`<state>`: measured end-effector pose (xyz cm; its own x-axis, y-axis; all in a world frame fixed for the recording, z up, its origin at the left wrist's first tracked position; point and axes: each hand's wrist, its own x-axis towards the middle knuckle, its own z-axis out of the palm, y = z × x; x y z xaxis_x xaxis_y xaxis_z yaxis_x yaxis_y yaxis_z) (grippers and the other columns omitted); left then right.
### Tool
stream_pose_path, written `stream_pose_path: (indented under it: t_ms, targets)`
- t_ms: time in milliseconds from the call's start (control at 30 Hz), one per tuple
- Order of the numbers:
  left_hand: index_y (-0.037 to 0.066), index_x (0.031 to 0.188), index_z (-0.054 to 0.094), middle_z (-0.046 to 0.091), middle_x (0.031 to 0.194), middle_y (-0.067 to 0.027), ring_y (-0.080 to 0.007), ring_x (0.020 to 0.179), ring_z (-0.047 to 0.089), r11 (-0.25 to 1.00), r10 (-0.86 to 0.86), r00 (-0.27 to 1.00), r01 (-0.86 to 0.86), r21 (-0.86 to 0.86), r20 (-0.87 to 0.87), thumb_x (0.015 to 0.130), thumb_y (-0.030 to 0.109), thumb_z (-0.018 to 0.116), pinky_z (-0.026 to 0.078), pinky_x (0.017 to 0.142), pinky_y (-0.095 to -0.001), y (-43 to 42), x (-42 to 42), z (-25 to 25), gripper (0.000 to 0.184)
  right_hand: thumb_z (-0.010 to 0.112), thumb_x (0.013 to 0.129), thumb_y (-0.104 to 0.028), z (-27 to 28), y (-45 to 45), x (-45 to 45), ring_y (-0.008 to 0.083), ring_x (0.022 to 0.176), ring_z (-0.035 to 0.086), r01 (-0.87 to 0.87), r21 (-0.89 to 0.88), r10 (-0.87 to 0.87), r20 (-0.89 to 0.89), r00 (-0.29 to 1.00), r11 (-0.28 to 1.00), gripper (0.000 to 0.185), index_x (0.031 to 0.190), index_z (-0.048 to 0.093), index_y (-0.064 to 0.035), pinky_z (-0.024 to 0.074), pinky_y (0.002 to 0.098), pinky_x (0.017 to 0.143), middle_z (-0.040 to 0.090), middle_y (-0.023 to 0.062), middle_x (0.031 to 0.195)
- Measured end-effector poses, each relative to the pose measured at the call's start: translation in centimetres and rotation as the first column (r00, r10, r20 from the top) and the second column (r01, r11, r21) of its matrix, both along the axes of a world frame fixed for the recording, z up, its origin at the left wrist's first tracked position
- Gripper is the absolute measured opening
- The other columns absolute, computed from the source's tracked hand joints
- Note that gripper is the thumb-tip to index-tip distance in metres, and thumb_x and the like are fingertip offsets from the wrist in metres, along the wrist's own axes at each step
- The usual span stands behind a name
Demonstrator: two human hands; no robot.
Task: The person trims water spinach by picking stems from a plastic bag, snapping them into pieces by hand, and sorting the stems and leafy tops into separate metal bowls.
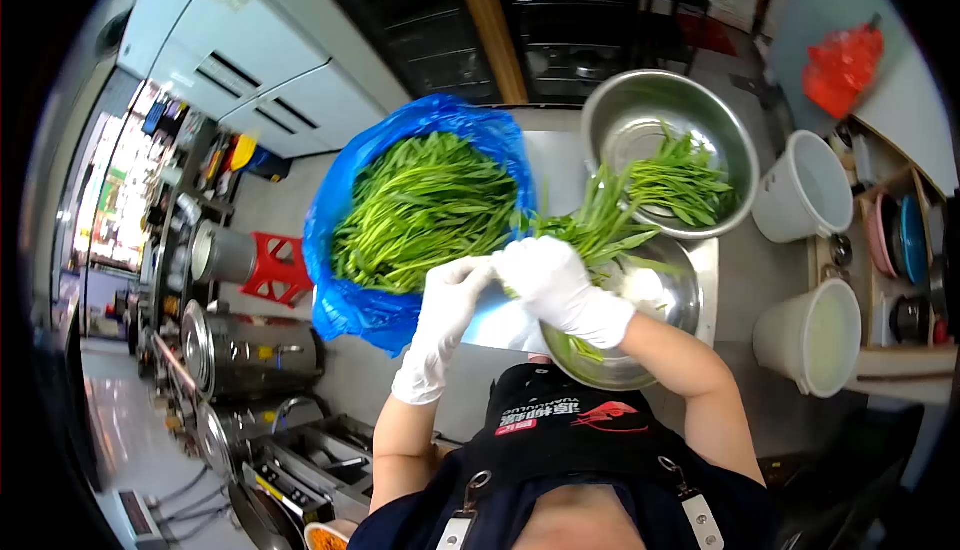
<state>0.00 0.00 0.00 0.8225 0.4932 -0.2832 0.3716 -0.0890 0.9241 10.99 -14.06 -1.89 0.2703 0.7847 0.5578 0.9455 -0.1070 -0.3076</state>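
My right hand (560, 278), in a white glove, is closed around a bunch of long-stemmed leafy greens (600, 222) that look like water spinach. Their leaves fan out away from me over two metal bowls. Close beside it, my gloved left hand (452, 298) has its fingers pinched together at the right hand's fingertips; what lies between them is hidden. A large heap of the same greens (430, 212) fills a blue plastic bag (325, 210) on the left. More cut greens (680, 180) lie in the far steel bowl (738, 135). Under my right forearm sits a nearer steel bowl (685, 295) with some pieces inside.
The bag and bowls stand on a metal table (555, 165). Two white buckets (805, 185) are on the floor to the right, beside shelves. A red stool (278, 268) and large steel pots (250, 355) stand left. White cabinets (260, 50) are at the back left.
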Motion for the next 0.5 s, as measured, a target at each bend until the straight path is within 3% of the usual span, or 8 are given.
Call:
stream_pose_path:
  t_ms: [33,67,100,200,267,367,500]
  targets:
    - [-0.001,0.098,0.072,0.067,0.081,0.0007,-0.0067,0.074,0.055,1.000,-0.007,1.000,0.006,0.020,0.012,0.089,0.018,0.067,0.044,0.069,-0.0219,-0.2,0.2,-0.1,0.022,0.060,0.079,-0.016,0.0,0.0,-0.2,0.0209,0.073,0.061,0.022,-0.029,-0.021,0.056,0.998,0.999,0.019,0.095,0.063,-0.0061,0.0493,0.0329,0.062,0.058,0.0046,0.077]
    - [-0.001,0.094,0.072,0.065,0.077,0.0018,-0.0053,0.067,0.051,0.996,0.008,1.000,-0.007,-0.086,0.008,0.089,0.016,0.066,0.040,0.062,-0.0205,-0.1,0.3,-0.5,0.019,0.059,0.079,-0.017,-0.6,0.1,-0.2,0.0201,0.070,0.059,0.041,0.023,-0.043,0.119,0.992,0.999,0.014,0.090,0.061,-0.0081,0.0482,0.0328,0.061,0.055,0.0043,0.075]
    - [-0.001,0.092,0.072,0.062,0.073,0.0032,-0.0048,0.062,0.047,0.999,-0.001,1.000,0.001,-0.053,-0.011,0.089,0.015,0.065,0.038,0.059,-0.0197,1.3,-0.3,0.5,0.018,0.060,0.077,-0.017,0.0,1.1,-0.9,0.0192,0.068,0.058,0.062,0.091,-0.067,0.047,0.997,0.994,0.016,0.090,0.061,-0.0083,0.0471,0.0323,0.061,0.054,0.0037,0.074]
    - [-0.001,0.090,0.072,0.058,0.068,0.0049,-0.0053,0.061,0.046,0.996,0.001,0.999,0.003,-0.090,0.044,0.090,0.014,0.065,0.038,0.059,-0.0207,-2.0,1.3,0.2,0.016,0.058,0.078,-0.019,0.0,-1.6,0.2,0.0189,0.066,0.058,0.097,0.012,-0.097,0.125,0.987,0.995,0.008,0.082,0.058,-0.0120,0.0468,0.0328,0.060,0.054,0.0027,0.071]
    - [-0.002,0.091,0.073,0.057,0.068,0.0047,-0.0056,0.062,0.047,0.999,-0.019,0.999,0.021,-0.035,0.049,0.090,0.012,0.066,0.039,0.060,-0.0213,-3.1,2.0,1.1,0.015,0.059,0.078,-0.019,-0.2,-2.2,0.8,0.0189,0.066,0.058,0.099,0.003,-0.099,0.151,0.984,0.995,0.007,0.080,0.058,-0.0118,0.0464,0.0324,0.059,0.054,0.0027,0.071]
    - [-0.003,0.091,0.073,0.058,0.072,0.0025,-0.0064,0.066,0.049,0.981,-0.177,0.975,0.165,0.097,0.135,0.089,0.009,0.067,0.040,0.062,-0.0212,-2.9,2.7,0.4,0.013,0.060,0.078,-0.021,-0.2,-3.8,1.7,0.0184,0.066,0.059,0.114,0.056,-0.122,0.171,0.978,0.992,0.009,0.081,0.059,-0.0121,0.0471,0.0330,0.059,0.054,0.0035,0.071]
    - [-0.002,0.095,0.073,0.059,0.077,0.0005,-0.0069,0.069,0.050,0.959,-0.280,0.933,0.284,0.015,0.228,0.088,0.004,0.066,0.040,0.063,-0.0203,-3.1,4.2,0.5,0.012,0.066,0.079,-0.017,0.9,-5.9,3.1,0.0202,0.071,0.064,0.145,0.199,-0.092,-0.252,0.963,0.969,0.008,0.084,0.064,-0.0100,0.0504,0.0337,0.062,0.061,0.0059,0.075]
